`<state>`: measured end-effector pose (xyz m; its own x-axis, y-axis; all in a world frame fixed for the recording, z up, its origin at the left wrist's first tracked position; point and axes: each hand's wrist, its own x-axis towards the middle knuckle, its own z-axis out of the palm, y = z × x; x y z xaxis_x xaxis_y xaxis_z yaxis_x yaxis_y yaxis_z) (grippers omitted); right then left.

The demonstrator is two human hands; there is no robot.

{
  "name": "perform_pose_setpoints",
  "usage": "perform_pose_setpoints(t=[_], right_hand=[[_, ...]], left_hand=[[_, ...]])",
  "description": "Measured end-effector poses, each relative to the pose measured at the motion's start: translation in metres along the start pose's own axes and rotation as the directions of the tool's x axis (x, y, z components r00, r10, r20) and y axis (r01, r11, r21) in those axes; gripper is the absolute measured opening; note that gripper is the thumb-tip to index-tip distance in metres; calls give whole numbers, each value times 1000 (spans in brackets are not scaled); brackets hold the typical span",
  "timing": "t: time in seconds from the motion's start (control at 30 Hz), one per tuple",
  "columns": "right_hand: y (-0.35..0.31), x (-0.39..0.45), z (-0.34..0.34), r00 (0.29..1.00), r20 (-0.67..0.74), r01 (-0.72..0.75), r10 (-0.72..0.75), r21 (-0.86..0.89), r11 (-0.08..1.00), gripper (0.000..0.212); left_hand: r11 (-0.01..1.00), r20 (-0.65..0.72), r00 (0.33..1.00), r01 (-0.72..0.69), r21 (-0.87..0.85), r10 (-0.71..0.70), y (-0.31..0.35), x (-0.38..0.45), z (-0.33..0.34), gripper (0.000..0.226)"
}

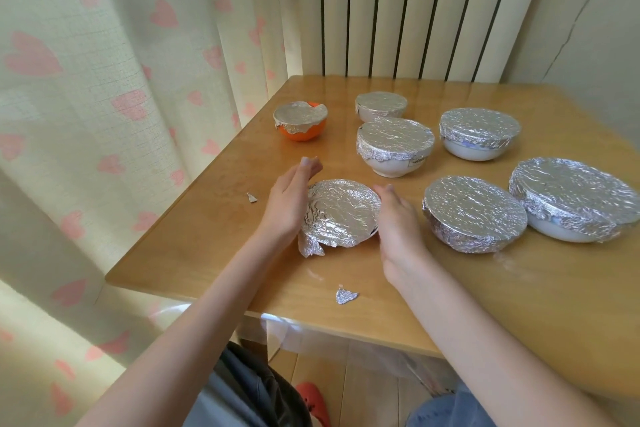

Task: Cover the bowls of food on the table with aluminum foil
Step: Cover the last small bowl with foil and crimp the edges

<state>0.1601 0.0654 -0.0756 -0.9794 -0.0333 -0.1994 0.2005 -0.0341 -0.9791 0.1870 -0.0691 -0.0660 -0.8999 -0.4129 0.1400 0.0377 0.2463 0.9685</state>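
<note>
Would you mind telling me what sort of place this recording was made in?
Most likely a room in a home: a wooden table pushed against a heart-patterned curtain and a ribbed radiator, with foil-covered bowls of a household kind set out on it.

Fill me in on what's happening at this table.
A person is wrapping bowls in foil. The left hand and right hand flank the nearest bowl, with a loose foil flap sticking out at its front. Six other bowls behind and to the right are covered. Two foil scraps lie on the table.
</note>
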Motion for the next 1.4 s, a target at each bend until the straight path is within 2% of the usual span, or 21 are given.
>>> perform_pose_setpoints(t=[0.07, 0.33, 0.5, 0.57, 0.63, 0.7, 0.77, 0.83, 0.9, 1.0, 1.07, 1.2, 1.33, 1.4], right_hand=[[-2, -4, 3, 999, 39, -27, 27, 2, 1000, 38], [-13, 2, 2, 973, 160, -143, 164, -135, 981, 52], [-18, 12, 5, 953, 247, -109, 177, -268, 957, 67], [-21, 13, 8, 953, 256, -93, 164, -270, 958, 68], [-24, 12, 8, 965, 225, -84, 135, -224, 971, 66], [-23, 5, 4, 988, 125, -64, 88, -189, 980, 59], [-19, -4, 2, 1000, 15, 3, -1, -146, 989, 50], [-17, -11, 5, 995, -33, 93, -96, -93, 991, 43], [-16, -14, 13, 989, -37, 140, -143, -78, 987, 39], [-13, -15, 22, 986, -53, 154, -159, -91, 984, 39], [-9, -14, 24, 978, -81, 183, -191, -102, 978, 40], [-7, -13, 24, 967, -101, 223, -234, -112, 968, 45], [-10, -8, 23, 978, -40, 200, -203, -53, 978, 50], [-10, -3, 23, 985, 2, 174, -174, -12, 985, 53]], left_hand=[[1000, -1, 1000, -3, 2, 3, 0, -2, 4, 47], [998, -183, 981, 62, -7, -63, 1, -12, 14, 48], [991, -399, 909, 76, -114, -115, 3, -33, 25, 47], [980, -425, 891, 89, -180, -160, 4, -38, 26, 46], [975, -406, 898, 91, -202, -168, 3, -41, 23, 41], [986, -383, 915, 72, -152, -126, 0, -43, 15, 47], [999, -390, 920, 8, -33, -20, -1, -41, 2, 54], [993, -342, 933, -86, 83, 110, 1, -34, -9, 54], [978, -191, 967, -139, 155, 168, 4, -23, -14, 54], [967, 82, 991, -126, 219, 110, 5, -11, -13, 55], [963, 146, 986, -115, 242, 81, 3, -9, -10, 57], [965, 101, 990, -122, 232, 100, 0, -10, -6, 58], [964, 20, 996, -91, 251, 89, 3, -18, -3, 72], [962, -52, 995, -68, 265, 84, 4, -24, 1, 68]])
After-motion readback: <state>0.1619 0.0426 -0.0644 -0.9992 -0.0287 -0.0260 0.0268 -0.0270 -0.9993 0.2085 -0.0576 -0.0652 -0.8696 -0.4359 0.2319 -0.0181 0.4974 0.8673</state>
